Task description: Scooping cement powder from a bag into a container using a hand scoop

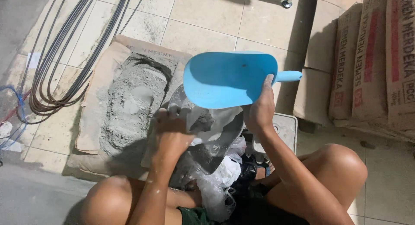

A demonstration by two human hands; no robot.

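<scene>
The blue plastic scoop (229,78) sits tipped over near the middle of the view, its hollow turned down and toward the person, its short handle pointing to three o'clock. The right hand (259,110) is clenched around the scoop where the bowl meets the handle, thumb pressed up against the blue wall. Just below the scoop, at six o'clock from it, is a clear plastic bag (214,143) with grey powder inside, its mouth held open under the scoop's lip. The left hand (170,132) grasps the bag's edge at nine o'clock of the opening, fingers curled over the film; the forearm is dusted with grey. More crumpled plastic spills down toward the person's lap between the two bare knees. At nine o'clock from the bag lies an opened paper sack of cement (125,99), torn across its top, the grey powder dug into a hollow. Beyond it, at ten o'clock, a bundle of dark cables (56,60) loops over the tiled floor (207,17). At three o'clock, well apart, stand stacked full sacks (371,60).
</scene>
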